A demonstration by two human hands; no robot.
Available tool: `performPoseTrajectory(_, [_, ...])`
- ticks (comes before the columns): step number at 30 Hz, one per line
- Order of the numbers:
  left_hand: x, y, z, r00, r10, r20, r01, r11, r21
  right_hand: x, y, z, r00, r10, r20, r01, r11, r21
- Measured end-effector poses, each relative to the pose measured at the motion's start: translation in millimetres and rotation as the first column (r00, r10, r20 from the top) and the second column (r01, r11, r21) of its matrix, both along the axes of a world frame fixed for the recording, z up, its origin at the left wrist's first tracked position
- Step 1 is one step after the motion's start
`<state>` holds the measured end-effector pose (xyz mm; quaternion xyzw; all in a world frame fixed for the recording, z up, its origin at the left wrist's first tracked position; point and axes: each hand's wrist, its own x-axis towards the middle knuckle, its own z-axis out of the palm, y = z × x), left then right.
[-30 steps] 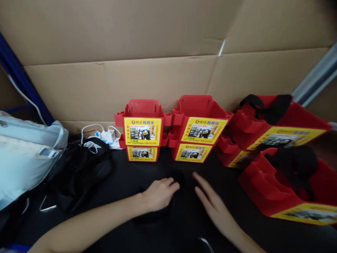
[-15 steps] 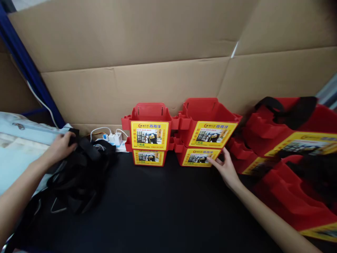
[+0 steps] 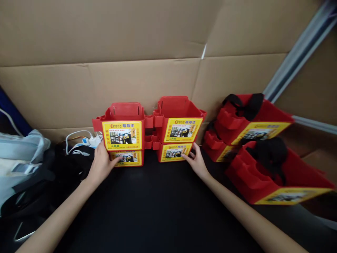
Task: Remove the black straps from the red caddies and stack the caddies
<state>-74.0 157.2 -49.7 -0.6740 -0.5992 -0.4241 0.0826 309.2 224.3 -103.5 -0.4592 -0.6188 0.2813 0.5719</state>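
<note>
Left hand spread round outer edge of left box stack; 11 o'clock; right hand spread round right box stack; 12 o'clock; tabletop gives room toward 6 o'clock.

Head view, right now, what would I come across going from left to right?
Pale bag, white plugs, left red box stack without straps, right red box stack without straps, red boxes with black straps.
</note>
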Motion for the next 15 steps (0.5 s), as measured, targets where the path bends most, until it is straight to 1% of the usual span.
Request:
performPoseTrajectory(2, [-2, 15, -12.6, 0.999, -0.029, 0.015, 0.029, 0.999, 0.014, 1, 0, -1.6, 0.998, -0.014, 0.06, 0.015, 1.0, -0.007])
performPoseTrajectory(4, [-7, 27, -22.1, 0.999, -0.028, 0.021, 0.028, 1.0, 0.013, 0, -1, -2.4, 0.992, -0.042, 0.123, 0.043, 0.999, -0.005])
performPoseTrajectory(7, [-11, 35, -29.2, 0.999, -0.018, 0.031, 0.018, 1.0, 0.006, -4, -5, 2.3, 0.971, -0.095, 0.222, 0.094, 0.995, 0.015])
performPoseTrajectory(9, [-11, 34, -29.3, 0.999, -0.026, 0.02, 0.027, 1.0, -0.008, -1, -17, 13.2, 0.947, -0.124, 0.296, 0.116, 0.992, 0.043])
performPoseTrajectory(10, [-10, 32, -28.3, 0.999, -0.032, 0.008, 0.032, 0.999, -0.016, 3, -26, 21.5, 0.937, -0.133, 0.324, 0.12, 0.991, 0.059])
performPoseTrajectory(12, [-8, 26, -24.8, 0.999, -0.038, -0.021, 0.037, 0.999, -0.024, 18, -50, 42.7, 0.897, -0.192, 0.398, 0.153, 0.98, 0.129])
performPoseTrajectory(13, [-7, 22, -22.8, 0.999, -0.037, -0.035, 0.036, 0.999, -0.021, 29, -65, 54.5, 0.868, -0.249, 0.429, 0.187, 0.965, 0.181])
performPoseTrajectory(14, [-7, 18, -20.9, 0.998, -0.034, -0.045, 0.033, 0.999, -0.017, 41, -81, 66.1, 0.754, -0.405, 0.517, 0.274, 0.91, 0.312])
performPoseTrajectory(15, [-7, 14, -19.3, 0.998, -0.03, -0.049, 0.029, 1.0, -0.01, 53, -98, 76.7, 0.63, -0.551, 0.548, 0.352, 0.831, 0.431])
